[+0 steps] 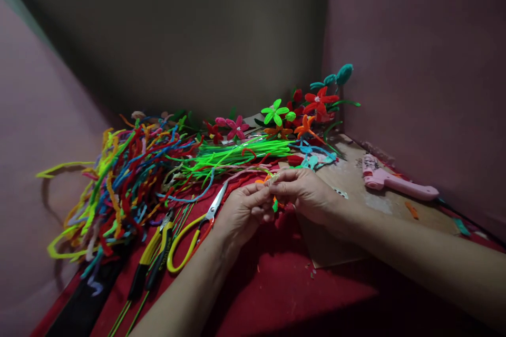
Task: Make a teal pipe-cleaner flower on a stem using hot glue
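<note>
My left hand (249, 208) and my right hand (306, 189) meet over the red cloth (272, 279), fingertips pinched together. Between them is a small pale-yellow fuzzy piece (273, 179), mostly covered by the fingers. Both hands seem to grip it; its exact kind is hard to make out. Orange and green fuzzy bits (275, 205) show just behind and below the fingertips. Scissors (213, 208) with yellow handles lie partly open beside my left wrist. Left of them rest yellow-and-black pliers (160, 247).
A heap of multicoloured pipe cleaners (118, 184) fills the left side. Behind my hands lie a green pipe cleaner bundle (245, 152) and finished fuzzy flowers (275, 112). At right, a pink-handled brush (399, 181) sits on cardboard (356, 168). Walls close in behind.
</note>
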Demonstrator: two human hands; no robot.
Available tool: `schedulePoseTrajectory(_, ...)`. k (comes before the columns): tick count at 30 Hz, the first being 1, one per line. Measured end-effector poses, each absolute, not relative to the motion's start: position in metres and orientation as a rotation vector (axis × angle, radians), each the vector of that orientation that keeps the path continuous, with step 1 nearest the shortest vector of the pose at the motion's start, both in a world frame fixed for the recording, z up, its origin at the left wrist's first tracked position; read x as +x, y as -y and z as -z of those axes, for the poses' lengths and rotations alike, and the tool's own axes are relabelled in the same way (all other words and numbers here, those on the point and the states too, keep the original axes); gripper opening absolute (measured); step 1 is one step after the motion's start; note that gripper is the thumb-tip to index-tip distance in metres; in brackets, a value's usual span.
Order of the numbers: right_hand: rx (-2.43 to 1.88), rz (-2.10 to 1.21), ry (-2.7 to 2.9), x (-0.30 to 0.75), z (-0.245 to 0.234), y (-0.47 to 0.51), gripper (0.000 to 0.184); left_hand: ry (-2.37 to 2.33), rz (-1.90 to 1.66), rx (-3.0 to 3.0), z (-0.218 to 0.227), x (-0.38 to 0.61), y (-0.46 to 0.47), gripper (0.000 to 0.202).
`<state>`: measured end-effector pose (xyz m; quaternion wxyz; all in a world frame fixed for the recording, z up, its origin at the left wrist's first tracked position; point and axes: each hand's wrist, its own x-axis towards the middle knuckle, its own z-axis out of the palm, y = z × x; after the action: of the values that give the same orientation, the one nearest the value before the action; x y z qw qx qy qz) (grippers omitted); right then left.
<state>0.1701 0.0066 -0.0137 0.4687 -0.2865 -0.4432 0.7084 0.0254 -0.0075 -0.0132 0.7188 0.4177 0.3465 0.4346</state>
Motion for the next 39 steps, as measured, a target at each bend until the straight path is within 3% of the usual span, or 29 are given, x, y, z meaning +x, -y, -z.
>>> schedulePoseTrajectory(4, -0.718, -1.64, 1.128, 0.169, 0.013, -0.008, 0.019, -0.858, -0.998, 1.033, 0.01, 0.024, 0.006, 0.025)
schedulePoseTrajectory(8, -0.761, -1.466, 1.11, 0.176, 0.007, -0.013, 0.024, -1.413, -1.137, 1.53, 0.003, 0.01, -0.002, 0.02)
schedulePoseTrajectory(11, -0.799, -1.435, 1.095, 0.182, 0.005, -0.016, 0.02, -1.822, -0.906, 1.869, 0.006, 0.0, -0.011, 0.013)
schedulePoseTrajectory(16, -0.863, -1.508, 1.098, 0.184, 0.02, -0.017, 0.021, -1.942, -0.699, 1.898, 0.025, 0.0, -0.024, 0.011)
schedulePoseTrajectory(23, -0.73, -1.667, 0.987, 0.181, 0.031, -0.02, 0.023, -1.755, -0.662, 1.792, -0.001, 0.007, -0.008, 0.018)
schedulePoseTrajectory(28, -0.615, -1.823, 0.864, 0.18, 0.025, -0.017, 0.026, -1.267, -0.866, 1.582, -0.013, 0.031, 0.015, 0.019)
schedulePoseTrajectory(39, -0.513, -1.843, 0.702, 0.177, 0.027, -0.014, 0.02, -1.237, -1.091, 1.52, -0.008, 0.04, 0.023, 0.01)
